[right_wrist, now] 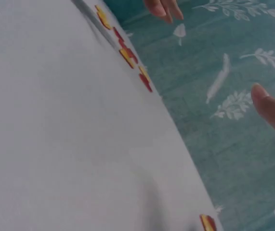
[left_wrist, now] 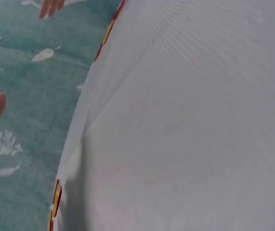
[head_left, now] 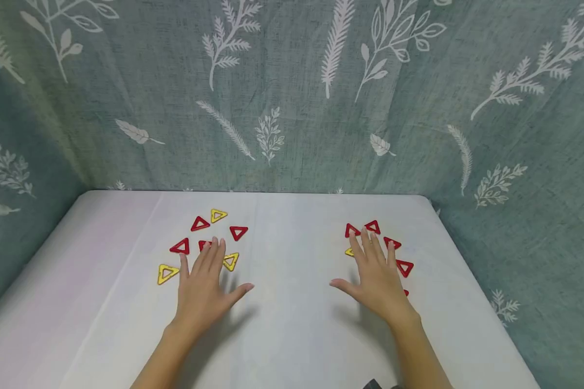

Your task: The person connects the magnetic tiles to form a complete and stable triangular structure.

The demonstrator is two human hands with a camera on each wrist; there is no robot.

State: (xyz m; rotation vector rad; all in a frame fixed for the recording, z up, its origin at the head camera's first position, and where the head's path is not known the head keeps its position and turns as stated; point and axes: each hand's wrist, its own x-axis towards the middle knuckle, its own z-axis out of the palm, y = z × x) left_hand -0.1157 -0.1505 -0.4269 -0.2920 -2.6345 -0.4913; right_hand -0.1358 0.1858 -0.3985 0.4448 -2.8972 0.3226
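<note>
While a bare left hand (head_left: 201, 294) hovered over the white table (head_left: 292, 324), fingers straight and thumb apart, four red hollow triangles (head_left: 200, 227) and three yellow hollow triangles (head_left: 168, 278) lay around its fingertips; near the right hand (head_left: 379, 286), likewise outstretched, five more red triangles (head_left: 405, 262) and one yellow triangle (head_left: 347, 252) showed.

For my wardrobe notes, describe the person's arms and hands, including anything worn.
The left hand and right hand wear no visible gloves or rings. Left forearm and right forearm show no sleeves, cables or markings. A dark, cut-off object nearby is unidentifiable.
</note>
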